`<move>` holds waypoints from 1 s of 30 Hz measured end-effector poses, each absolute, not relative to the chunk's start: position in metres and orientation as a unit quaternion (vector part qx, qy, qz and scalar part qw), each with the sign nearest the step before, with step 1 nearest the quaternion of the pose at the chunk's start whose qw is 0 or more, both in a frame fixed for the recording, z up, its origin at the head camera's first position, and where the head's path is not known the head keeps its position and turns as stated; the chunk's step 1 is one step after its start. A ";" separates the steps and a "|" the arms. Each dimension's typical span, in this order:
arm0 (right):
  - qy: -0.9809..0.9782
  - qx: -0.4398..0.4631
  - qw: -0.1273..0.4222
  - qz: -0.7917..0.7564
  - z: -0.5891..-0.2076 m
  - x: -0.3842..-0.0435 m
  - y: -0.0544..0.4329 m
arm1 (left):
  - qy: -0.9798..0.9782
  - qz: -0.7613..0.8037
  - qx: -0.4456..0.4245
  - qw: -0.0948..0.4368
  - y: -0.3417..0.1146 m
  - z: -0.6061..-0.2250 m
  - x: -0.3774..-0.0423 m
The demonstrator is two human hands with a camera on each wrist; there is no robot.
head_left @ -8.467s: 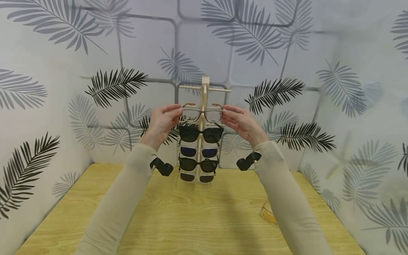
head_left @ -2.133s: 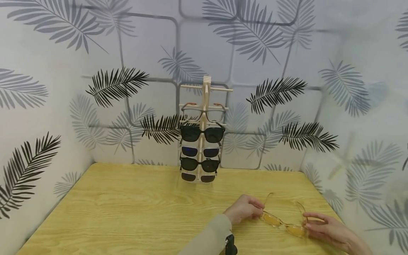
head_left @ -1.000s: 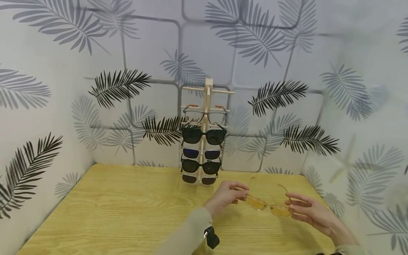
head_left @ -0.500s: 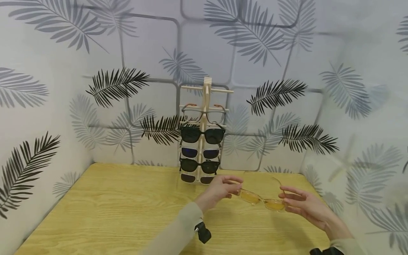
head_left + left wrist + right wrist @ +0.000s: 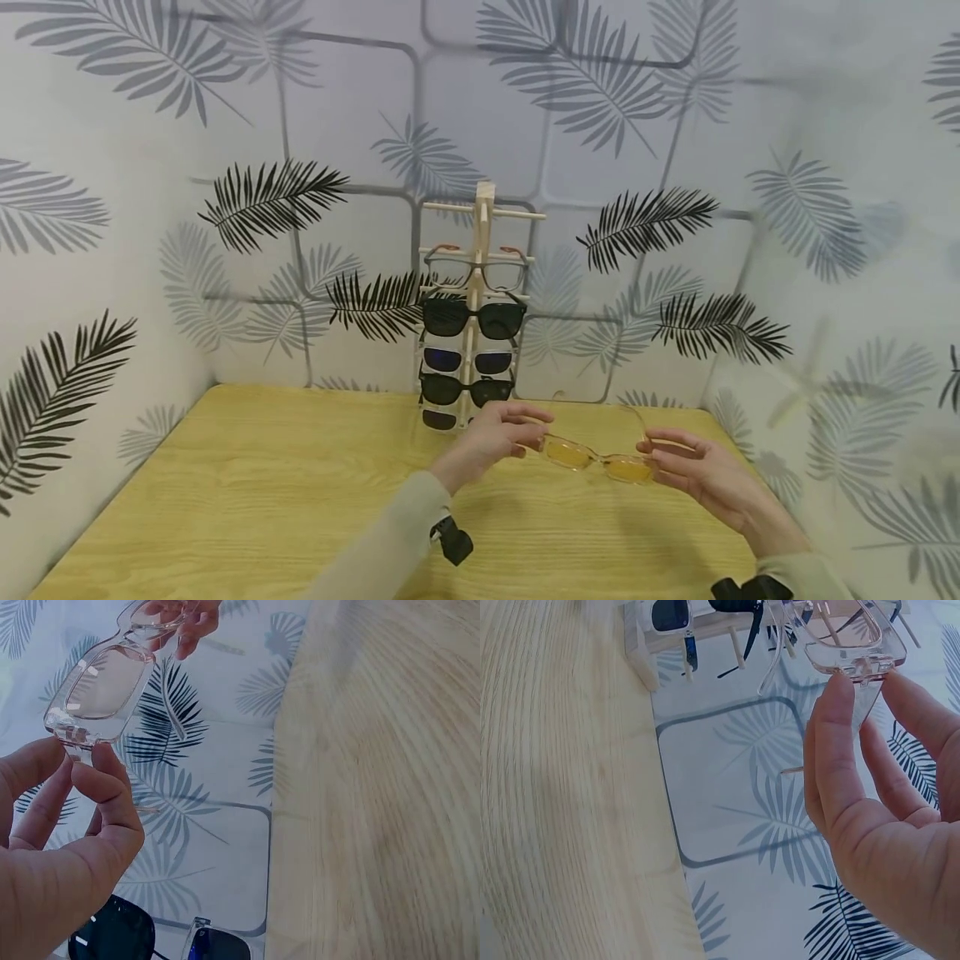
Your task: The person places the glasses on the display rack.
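Note:
Sunglasses with a clear frame and yellow lenses [image 5: 568,454] are held above the table, their temples unfolded and pointing toward the back wall. My left hand [image 5: 487,442] pinches them at the left hinge corner. At the right hinge corner, my right hand [image 5: 708,475] pinches them between thumb and fingers. The left wrist view gives a close look at the frame [image 5: 56,716] between my left fingertips. In the right wrist view the clear corner [image 5: 855,660] sits in my right fingers' pinch. My left hand partly hides the lowest pair on the rack.
A wooden eyewear rack [image 5: 483,225] stands at the table's back, with bare pegs [image 5: 517,214] at its top. Below hang grey-framed glasses [image 5: 476,265], black sunglasses [image 5: 446,318] and several more pairs. Patterned walls border the wooden table [image 5: 262,492].
Earlier both hands were at the grey-framed glasses on the rack. Then they took hold of the yellow-lensed sunglasses at the table's right, and have since lifted them leftward and toward the rack.

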State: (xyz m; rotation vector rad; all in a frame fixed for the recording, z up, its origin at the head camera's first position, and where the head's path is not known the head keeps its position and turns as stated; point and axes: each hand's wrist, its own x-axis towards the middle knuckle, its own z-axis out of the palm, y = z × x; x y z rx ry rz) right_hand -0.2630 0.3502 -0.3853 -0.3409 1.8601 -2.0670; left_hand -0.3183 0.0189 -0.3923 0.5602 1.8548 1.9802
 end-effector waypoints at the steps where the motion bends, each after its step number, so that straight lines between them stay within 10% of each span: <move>1: 0.653 -0.119 0.169 -0.728 -0.384 -0.263 0.348 | 0.660 0.700 0.202 0.184 0.017 -0.391 -0.319; 30: 0.593 -0.186 0.149 -0.769 -0.348 -0.266 0.298 | 0.663 0.681 0.256 0.177 -0.045 -0.347 -0.323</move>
